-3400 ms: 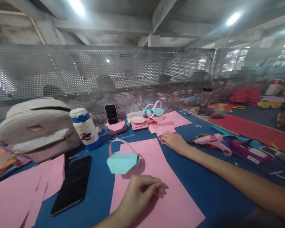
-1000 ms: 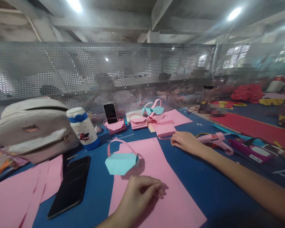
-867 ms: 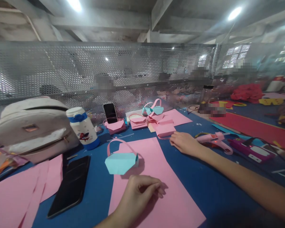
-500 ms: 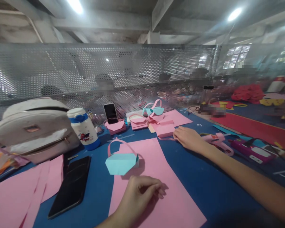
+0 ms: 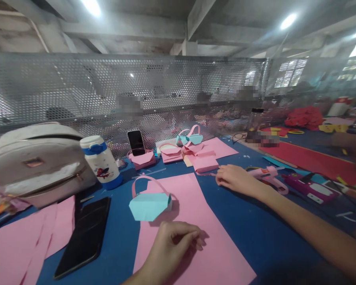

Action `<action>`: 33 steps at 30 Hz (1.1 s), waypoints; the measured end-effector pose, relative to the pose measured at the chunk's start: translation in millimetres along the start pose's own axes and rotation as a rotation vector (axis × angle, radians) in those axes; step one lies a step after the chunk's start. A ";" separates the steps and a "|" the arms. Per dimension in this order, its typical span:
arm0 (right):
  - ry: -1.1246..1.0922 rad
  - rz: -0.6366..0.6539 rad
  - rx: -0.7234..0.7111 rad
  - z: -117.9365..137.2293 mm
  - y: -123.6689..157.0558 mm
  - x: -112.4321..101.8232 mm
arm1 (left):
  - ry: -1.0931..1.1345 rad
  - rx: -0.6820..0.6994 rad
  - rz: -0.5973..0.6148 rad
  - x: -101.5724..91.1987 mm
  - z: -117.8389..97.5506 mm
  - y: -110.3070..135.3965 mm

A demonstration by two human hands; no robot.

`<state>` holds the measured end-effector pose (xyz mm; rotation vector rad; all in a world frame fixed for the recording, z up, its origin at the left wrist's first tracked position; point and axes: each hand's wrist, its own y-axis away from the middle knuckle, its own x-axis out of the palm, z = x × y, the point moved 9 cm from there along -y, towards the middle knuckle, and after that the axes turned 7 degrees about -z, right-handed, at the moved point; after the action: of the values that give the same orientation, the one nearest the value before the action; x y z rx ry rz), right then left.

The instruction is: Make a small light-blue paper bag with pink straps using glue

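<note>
My left hand [image 5: 172, 245] rests on a large pink paper sheet [image 5: 195, 206], fingers curled in with the thumb against them and nothing visible inside. Just beyond it stands a small cyan paper handbag [image 5: 150, 206] with a pink handle. My right hand [image 5: 234, 180] lies palm down on the blue table [image 5: 255, 225], fingers loosely stretched toward a folded pink paper bag [image 5: 204, 162]. A pink glue gun [image 5: 268, 176] lies right behind that hand.
A black phone [image 5: 83, 237] and loose pink sheets [image 5: 17, 245] lie at the left. Behind them stand a white bag [image 5: 35, 158] and a bottle [image 5: 99, 160]. Finished paper bags [image 5: 192, 148] and a propped phone [image 5: 135, 142] line the mesh wall [image 5: 106, 91]. A red sheet [image 5: 311, 160] lies at the right.
My right hand has slid right, from the pink sheet's far corner to beside the glue gun. My left hand has stayed curled on the sheet. The view shifted slightly.
</note>
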<state>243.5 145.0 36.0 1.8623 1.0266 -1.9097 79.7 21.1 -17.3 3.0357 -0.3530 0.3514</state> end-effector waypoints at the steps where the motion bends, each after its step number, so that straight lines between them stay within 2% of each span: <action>1: -0.009 0.006 0.001 0.6 1.5 1.1 | 0.013 -0.004 0.003 0.5 0.5 -0.3; 7: -0.015 0.009 0.004 -0.4 6.1 8.8 | 0.021 -0.006 -0.007 0.1 -1.1 -1.1; 16: 0.069 -0.047 0.001 -10.3 11.6 -2.3 | 0.016 -0.008 -0.014 -1.3 1.5 -1.5; 26: 0.093 -0.013 -0.022 -6.8 9.9 8.0 | -0.036 -0.001 -0.011 -0.9 -1.0 -2.5; 33: 0.151 0.051 -0.066 4.6 8.5 9.7 | -0.133 0.044 0.002 -3.3 -2.0 -0.9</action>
<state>244.3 138.6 23.9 2.0004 1.0631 -1.7077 76.3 22.8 -16.2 3.1101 -0.3613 0.1597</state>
